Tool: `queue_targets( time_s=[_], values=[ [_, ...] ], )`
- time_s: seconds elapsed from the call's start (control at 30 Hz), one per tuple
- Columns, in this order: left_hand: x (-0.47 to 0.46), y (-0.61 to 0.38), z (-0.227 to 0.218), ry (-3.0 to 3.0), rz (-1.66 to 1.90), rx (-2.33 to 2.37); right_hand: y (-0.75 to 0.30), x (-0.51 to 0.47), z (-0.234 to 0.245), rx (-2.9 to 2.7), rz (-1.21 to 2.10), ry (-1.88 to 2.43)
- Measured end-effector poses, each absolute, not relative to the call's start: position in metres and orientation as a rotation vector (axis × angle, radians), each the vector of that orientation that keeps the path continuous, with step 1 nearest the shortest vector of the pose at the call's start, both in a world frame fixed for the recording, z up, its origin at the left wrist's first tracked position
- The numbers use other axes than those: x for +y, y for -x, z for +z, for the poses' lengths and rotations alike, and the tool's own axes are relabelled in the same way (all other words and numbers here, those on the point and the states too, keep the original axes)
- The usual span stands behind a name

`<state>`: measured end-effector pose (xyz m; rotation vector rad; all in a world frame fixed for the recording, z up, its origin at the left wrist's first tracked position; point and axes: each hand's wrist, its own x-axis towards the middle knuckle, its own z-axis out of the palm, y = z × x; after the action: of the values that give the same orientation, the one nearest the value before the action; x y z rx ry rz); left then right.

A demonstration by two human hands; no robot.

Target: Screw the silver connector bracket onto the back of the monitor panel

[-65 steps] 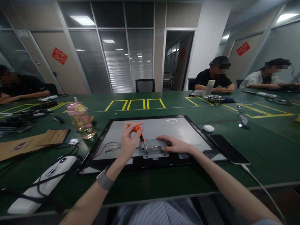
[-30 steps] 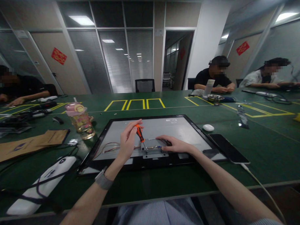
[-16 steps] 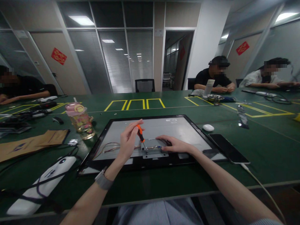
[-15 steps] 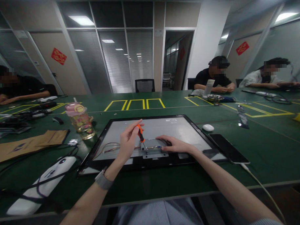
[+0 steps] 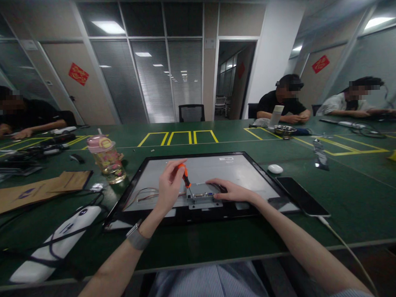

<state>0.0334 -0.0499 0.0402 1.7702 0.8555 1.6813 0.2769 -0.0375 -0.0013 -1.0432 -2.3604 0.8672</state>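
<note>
My left hand (image 5: 169,182) is closed around the orange and black handle of a screwdriver (image 5: 185,175). The screwdriver leans slightly, its thin shaft pointing down to the left front of a metal box with ports (image 5: 201,200). That box sits at the near edge of a flat display panel (image 5: 186,172), which lies with its grey back up inside a black frame. My right hand (image 5: 233,191) grips the box's right end, thumb at the front and fingers over the top. Thin wires (image 5: 146,196) run across the panel from the box's left side.
Left of the panel are a pink-lidded bottle (image 5: 106,158), a brown paper bag (image 5: 40,188) and a white power strip (image 5: 58,244) with black cables. A phone (image 5: 302,196) on a cable and a white earbud case (image 5: 275,168) lie to the right. Several people sit across the table.
My left fingers have shifted slightly on the screwdriver's handle, while its tip stays at the same spot. The right hand has not visibly moved.
</note>
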Motion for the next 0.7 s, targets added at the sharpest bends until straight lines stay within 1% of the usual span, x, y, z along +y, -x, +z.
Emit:
queue_targets(
  time_s=[0.13, 0.4, 0.57, 0.7],
  values=[
    [-0.0473, -0.0338, 0.0377, -1.672, 1.606, 0.744, -0.2779, -0.0355, -0.0042, -2.369, 0.854, 1.016],
    [-0.0463, -0.0324, 0.0425, -1.695, 1.718, 0.875, -0.2776, -0.0383, -0.0008, -2.360, 0.883, 1.050],
    [-0.0414, -0.0326, 0.0351, -1.533, 1.617, 0.654, -0.2767, -0.0387, 0.0010, -2.373, 0.858, 1.030],
    [-0.0425, -0.0323, 0.0354, -1.653, 1.642, 0.737, -0.2767, -0.0389, 0.0008, -2.362, 0.884, 1.051]
  ],
)
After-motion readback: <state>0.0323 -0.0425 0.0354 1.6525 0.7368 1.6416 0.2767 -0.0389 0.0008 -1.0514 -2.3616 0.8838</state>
